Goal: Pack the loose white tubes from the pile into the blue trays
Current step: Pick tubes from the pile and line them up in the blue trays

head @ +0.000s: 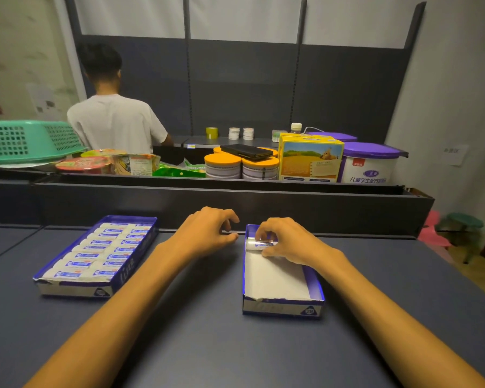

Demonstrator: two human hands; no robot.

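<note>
Right tray (315, 287) front wall reads "2B"; blue card outside, white floor inside. Right hand (287, 242) grip pinches white tube (256, 244), blue-labelled, lying crosswise at tray's far end. Left hand (207, 232) grip loose, fingers curled, holding nothing, resting on dark matte surface (196, 331). Left tray (67, 288) packed with two columns of tubes (101, 252)

Blue trays (317, 281) with white floors; white tubes (81, 264) bearing blue label bands. Table (193, 317) dark slate blue. Behind: green mesh basket (25, 140), orange-lidded tins (223, 165), yellow carton (310, 161), purple-lidded white tub (371, 163).
</note>
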